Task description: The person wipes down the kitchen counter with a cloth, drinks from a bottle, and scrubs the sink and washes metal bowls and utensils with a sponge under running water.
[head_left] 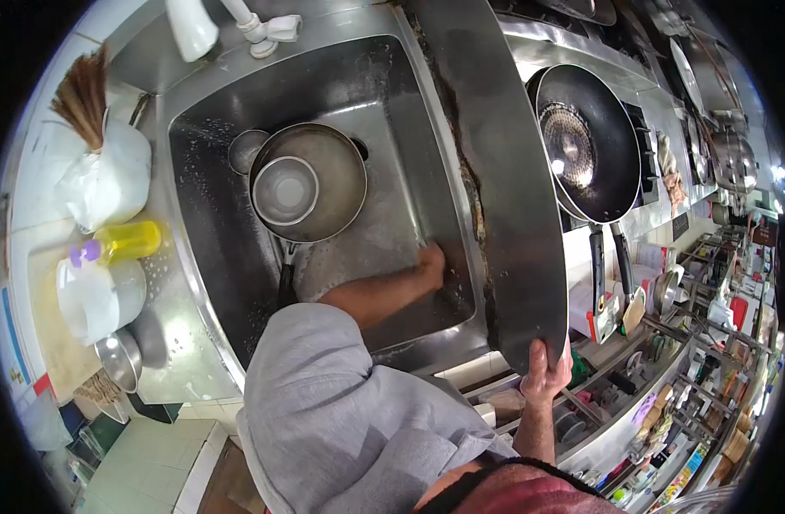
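My left hand (431,267) is down in the steel sink (212,223), at the near right of the basin by its side wall. Its fingers are turned away, so their pose and anything under them are hidden. My right hand (546,370) grips the near end of a steel panel (512,171) that stands along the sink's right side. A frying pan (337,193) lies in the basin with its dark handle toward me. Inside the pan is a round metal bowl (287,190), and a small round metal piece (247,152) sits beside the pan.
White taps (259,34) are above the sink's far edge. At left stand a white bag with a broom head (84,98), a yellow bottle (131,242), a white tub (101,300) and a metal bowl (120,360). Black pans (589,141) lean on the stove at right, near crowded shelves.
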Demonstrator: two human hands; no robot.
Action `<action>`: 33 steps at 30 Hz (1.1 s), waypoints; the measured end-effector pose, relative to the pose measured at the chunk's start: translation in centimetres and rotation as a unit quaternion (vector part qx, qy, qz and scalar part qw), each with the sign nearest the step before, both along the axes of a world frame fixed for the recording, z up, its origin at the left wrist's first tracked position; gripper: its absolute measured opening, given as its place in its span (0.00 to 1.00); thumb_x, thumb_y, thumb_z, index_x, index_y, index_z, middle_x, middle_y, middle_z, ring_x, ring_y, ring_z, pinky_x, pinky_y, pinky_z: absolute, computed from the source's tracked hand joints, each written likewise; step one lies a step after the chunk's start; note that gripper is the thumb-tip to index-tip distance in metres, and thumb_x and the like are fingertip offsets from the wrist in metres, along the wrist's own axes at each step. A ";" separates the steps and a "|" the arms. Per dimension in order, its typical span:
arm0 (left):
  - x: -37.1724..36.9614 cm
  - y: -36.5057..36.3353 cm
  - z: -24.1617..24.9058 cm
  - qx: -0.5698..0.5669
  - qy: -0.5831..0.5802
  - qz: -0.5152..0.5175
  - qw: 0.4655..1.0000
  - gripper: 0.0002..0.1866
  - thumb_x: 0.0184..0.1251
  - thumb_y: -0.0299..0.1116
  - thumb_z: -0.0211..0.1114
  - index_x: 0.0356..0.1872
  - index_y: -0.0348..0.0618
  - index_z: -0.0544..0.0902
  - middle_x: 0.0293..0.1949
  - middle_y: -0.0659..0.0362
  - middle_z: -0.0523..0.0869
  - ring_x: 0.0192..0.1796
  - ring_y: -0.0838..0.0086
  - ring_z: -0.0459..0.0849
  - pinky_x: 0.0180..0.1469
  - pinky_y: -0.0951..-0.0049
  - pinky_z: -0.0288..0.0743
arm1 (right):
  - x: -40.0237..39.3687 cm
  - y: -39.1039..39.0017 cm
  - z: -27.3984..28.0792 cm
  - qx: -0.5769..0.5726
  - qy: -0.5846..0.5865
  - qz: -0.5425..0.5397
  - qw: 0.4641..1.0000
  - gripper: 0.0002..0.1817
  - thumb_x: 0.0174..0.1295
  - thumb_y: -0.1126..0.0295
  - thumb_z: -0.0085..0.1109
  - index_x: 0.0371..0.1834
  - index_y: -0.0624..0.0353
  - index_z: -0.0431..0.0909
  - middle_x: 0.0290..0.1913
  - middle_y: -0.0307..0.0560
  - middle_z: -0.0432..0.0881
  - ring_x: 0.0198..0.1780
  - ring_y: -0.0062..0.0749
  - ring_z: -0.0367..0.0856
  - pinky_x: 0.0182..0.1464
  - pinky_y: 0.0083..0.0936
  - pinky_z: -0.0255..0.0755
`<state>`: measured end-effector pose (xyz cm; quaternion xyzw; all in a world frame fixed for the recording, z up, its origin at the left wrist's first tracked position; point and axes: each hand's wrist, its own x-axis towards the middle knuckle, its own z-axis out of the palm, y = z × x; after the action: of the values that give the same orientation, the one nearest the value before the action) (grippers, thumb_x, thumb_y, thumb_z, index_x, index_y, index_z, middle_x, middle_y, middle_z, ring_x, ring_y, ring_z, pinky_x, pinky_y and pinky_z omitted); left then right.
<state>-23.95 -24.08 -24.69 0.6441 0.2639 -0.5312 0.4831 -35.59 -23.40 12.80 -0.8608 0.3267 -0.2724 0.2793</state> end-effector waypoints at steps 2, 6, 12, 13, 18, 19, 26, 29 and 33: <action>0.7 1.8 10.9 -0.042 0.173 -0.062 0.982 0.24 0.69 0.47 0.40 0.57 0.38 0.62 0.51 0.46 0.71 0.54 0.58 0.70 0.54 0.55 0.62 | 0.0 -0.3 0.0 0.014 -0.005 0.013 1.000 0.14 0.56 0.80 0.52 0.46 0.74 0.70 0.42 0.62 0.77 0.42 0.52 0.76 0.46 0.35 0.69; 0.8 6.1 19.1 -0.161 -0.131 -0.256 0.944 0.20 0.63 0.38 0.49 0.48 0.29 0.69 0.47 0.39 0.73 0.51 0.52 0.73 0.49 0.57 0.66 | 0.1 0.1 0.2 -0.009 -0.006 -0.004 1.000 0.14 0.56 0.80 0.51 0.46 0.73 0.70 0.43 0.61 0.76 0.42 0.51 0.76 0.46 0.34 0.69; 2.3 7.1 2.9 -0.260 -0.329 -0.823 0.384 0.17 0.62 0.37 0.49 0.43 0.31 0.73 0.44 0.40 0.73 0.44 0.49 0.74 0.52 0.52 0.63 | 0.4 -0.1 0.2 0.031 -0.039 -0.008 0.999 0.14 0.57 0.78 0.52 0.46 0.73 0.70 0.42 0.61 0.77 0.41 0.46 0.77 0.44 0.31 0.70; 3.0 8.9 1.0 -0.218 -0.331 -0.837 0.378 0.17 0.61 0.38 0.49 0.42 0.33 0.74 0.45 0.40 0.73 0.46 0.50 0.73 0.52 0.52 0.64 | 0.5 0.0 0.2 0.031 -0.036 -0.008 0.999 0.14 0.57 0.78 0.52 0.46 0.74 0.70 0.41 0.61 0.77 0.41 0.46 0.77 0.44 0.31 0.70; 10.3 25.9 -3.0 -0.104 -0.298 -0.709 0.630 0.23 0.60 0.44 0.51 0.51 0.39 0.72 0.55 0.43 0.69 0.54 0.46 0.69 0.57 0.51 0.61 | 0.0 0.1 -0.1 0.001 -0.020 -0.016 1.000 0.14 0.57 0.78 0.53 0.45 0.74 0.71 0.40 0.61 0.77 0.41 0.50 0.77 0.45 0.35 0.70; 11.8 28.5 -0.7 -0.052 -0.284 -0.723 0.628 0.24 0.60 0.44 0.51 0.54 0.40 0.70 0.56 0.42 0.68 0.56 0.46 0.67 0.59 0.52 0.59 | 0.0 0.1 -0.2 -0.001 -0.027 -0.018 0.999 0.14 0.57 0.78 0.53 0.45 0.74 0.71 0.40 0.61 0.77 0.41 0.50 0.77 0.45 0.35 0.70; 6.6 13.9 2.1 -0.117 -0.399 -0.692 0.590 0.29 0.55 0.40 0.57 0.57 0.36 0.64 0.55 0.42 0.66 0.59 0.49 0.63 0.62 0.55 0.54 | 0.1 -0.2 -0.1 0.000 -0.024 -0.007 1.000 0.13 0.56 0.77 0.54 0.44 0.73 0.72 0.39 0.58 0.78 0.39 0.43 0.78 0.44 0.29 0.69; 5.9 7.7 -2.1 -0.117 -0.576 -0.655 0.475 0.28 0.53 0.37 0.58 0.56 0.39 0.66 0.50 0.44 0.70 0.56 0.53 0.67 0.61 0.56 0.56 | 0.4 0.0 0.9 0.034 -0.015 0.009 0.999 0.16 0.54 0.80 0.54 0.47 0.72 0.72 0.45 0.62 0.77 0.45 0.50 0.77 0.48 0.33 0.70; 9.2 7.0 -10.0 -0.092 -0.665 -0.663 0.331 0.19 0.59 0.44 0.53 0.46 0.44 0.76 0.47 0.50 0.76 0.49 0.64 0.73 0.52 0.59 0.63 | 0.0 -0.7 0.3 0.051 -0.059 0.049 0.996 0.20 0.54 0.81 0.53 0.52 0.64 0.70 0.48 0.53 0.76 0.47 0.43 0.77 0.46 0.30 0.74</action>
<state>-14.80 -17.13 -34.66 0.6967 -0.7100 -0.0927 0.0427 -35.57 -24.10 13.09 -0.8426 0.2807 -0.2917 0.3551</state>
